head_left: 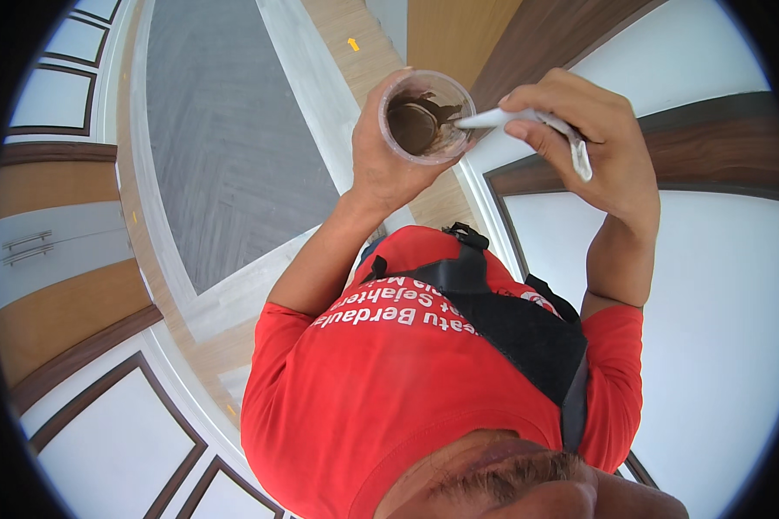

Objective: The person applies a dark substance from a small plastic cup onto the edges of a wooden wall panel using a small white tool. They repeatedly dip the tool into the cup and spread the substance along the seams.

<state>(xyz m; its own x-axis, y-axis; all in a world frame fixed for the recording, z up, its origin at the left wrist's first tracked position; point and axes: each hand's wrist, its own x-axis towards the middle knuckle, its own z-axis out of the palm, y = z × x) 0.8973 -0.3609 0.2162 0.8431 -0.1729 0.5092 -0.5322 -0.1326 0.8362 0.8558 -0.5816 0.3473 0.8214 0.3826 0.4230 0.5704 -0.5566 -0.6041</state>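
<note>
My left hand [374,160] is wrapped round a clear plastic cup [448,89], held tilted so that its inside shows. Thick brown paste [409,130] lies in the bottom, with darker smears up the wall. The fingers of my right hand [610,130] pinch a slim white-handled tool [489,118] to the right of the cup. Its narrow tip reaches over the rim into the cup, by the smeared wall. The other end bends down below my fingers. Whether it is a spoon, a brush or a spatula I cannot tell.
Beyond my left arm lies a grey herringbone floor [225,147] with a pale border. A wood and grey cabinet [56,246] with metal handles stands at the left. White wall panels [666,268] with dark brown trim rise close on the right.
</note>
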